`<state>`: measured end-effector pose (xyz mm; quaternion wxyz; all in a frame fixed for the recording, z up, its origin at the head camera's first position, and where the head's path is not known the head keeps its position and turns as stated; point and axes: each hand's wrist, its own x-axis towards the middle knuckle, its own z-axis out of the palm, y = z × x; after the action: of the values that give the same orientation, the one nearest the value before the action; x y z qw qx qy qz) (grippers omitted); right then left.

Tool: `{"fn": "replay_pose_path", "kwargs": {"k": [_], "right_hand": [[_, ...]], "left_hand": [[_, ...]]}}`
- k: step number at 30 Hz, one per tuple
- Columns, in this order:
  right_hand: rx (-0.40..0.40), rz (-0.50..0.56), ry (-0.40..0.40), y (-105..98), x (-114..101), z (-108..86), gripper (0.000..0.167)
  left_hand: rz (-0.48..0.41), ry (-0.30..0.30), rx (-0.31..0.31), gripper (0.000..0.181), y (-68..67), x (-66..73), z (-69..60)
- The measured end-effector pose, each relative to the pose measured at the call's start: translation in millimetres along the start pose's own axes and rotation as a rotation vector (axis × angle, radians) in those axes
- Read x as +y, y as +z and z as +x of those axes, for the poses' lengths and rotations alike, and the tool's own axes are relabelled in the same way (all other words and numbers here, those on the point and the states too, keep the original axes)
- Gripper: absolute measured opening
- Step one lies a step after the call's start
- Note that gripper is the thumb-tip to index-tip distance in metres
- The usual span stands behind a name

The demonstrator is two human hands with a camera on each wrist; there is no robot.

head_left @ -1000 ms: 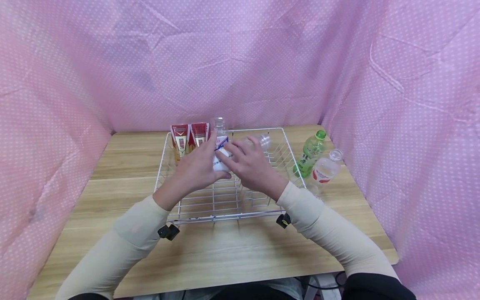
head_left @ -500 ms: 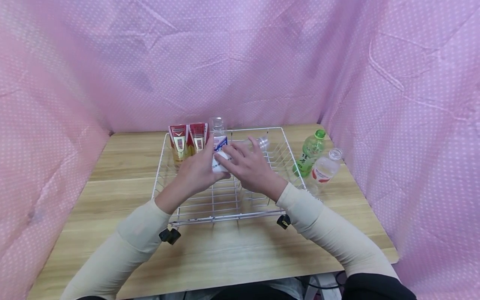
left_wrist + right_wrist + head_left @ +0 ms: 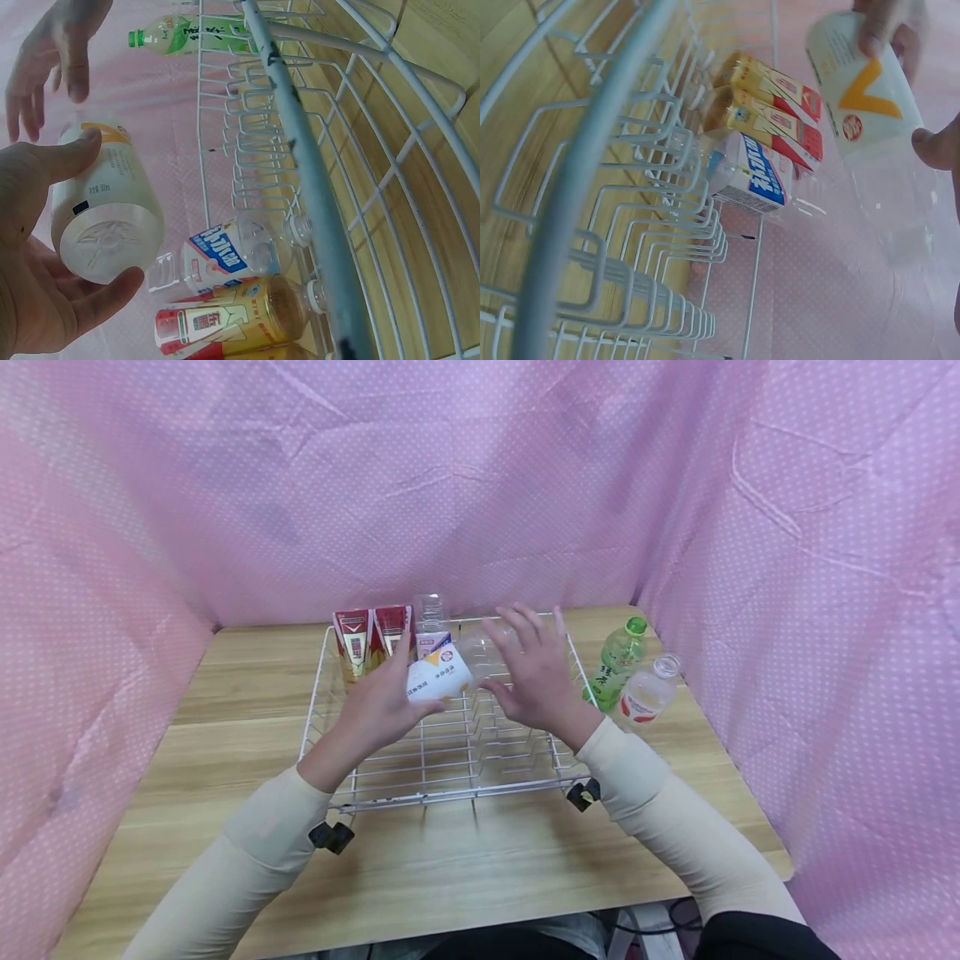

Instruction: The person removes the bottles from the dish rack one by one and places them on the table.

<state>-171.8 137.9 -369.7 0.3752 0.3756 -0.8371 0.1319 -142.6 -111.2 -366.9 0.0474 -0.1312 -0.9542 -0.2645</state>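
A clear bottle with a white and orange label (image 3: 438, 675) is held above the wire rack (image 3: 422, 797). My left hand (image 3: 377, 702) grips its base end, thumb and fingers round it, as the left wrist view shows on the label (image 3: 112, 176). To the right, my right hand (image 3: 538, 675) has its fingers spread beside the clear neck end; whether the thumb touches the bottle I cannot tell. Below in the rack, in the right wrist view, lie two red and yellow labelled bottles (image 3: 769, 124) and a bottle with a blue and white label (image 3: 751, 169), neck down.
A green bottle (image 3: 624, 652) and a clear bottle with a red and white label (image 3: 648, 693) stand on the wooden table (image 3: 465, 868), right of the rack. Pink dotted cloth (image 3: 450, 485) hangs behind and at both sides.
My right hand has moved right and its fingers have spread away from the label. The held bottle shows more of its label, and my left hand has shifted slightly left with it.
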Motion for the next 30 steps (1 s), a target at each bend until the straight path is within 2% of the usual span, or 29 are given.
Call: {"fn": "replay_pose_path", "kwargs": {"k": [6, 11, 14, 18, 26, 30], "right_hand": [[0.039, 0.17, 0.219, -7.2, 3.6, -3.9, 0.099], [-0.005, 0.264, 0.339, -9.0, -1.2, -4.8, 0.101], [-0.034, 0.268, 0.369, -9.8, -4.0, -5.2, 0.1], [-0.046, 0.263, 0.37, -10.2, -6.5, -5.6, 0.098], [-0.039, 0.255, 0.357, -11.5, -4.6, -11.4, 0.097], [-0.071, 0.279, 0.405, -17.9, -2.4, -20.7, 0.095]], "left_hand": [[-0.073, -0.023, 0.044, 0.118, -1.3, -3.5, -3.7], [-0.103, -0.012, 0.067, 0.112, -1.0, -7.6, -7.9], [-0.094, -0.011, 0.064, 0.108, -1.7, -9.3, -10.9], [-0.099, -0.014, 0.065, 0.103, -4.0, -11.6, -14.3], [-0.192, -0.042, 0.067, 0.084, -5.5, -15.1, -17.7], [-0.224, -0.069, 0.058, 0.08, -7.0, -15.8, -18.7]]}}
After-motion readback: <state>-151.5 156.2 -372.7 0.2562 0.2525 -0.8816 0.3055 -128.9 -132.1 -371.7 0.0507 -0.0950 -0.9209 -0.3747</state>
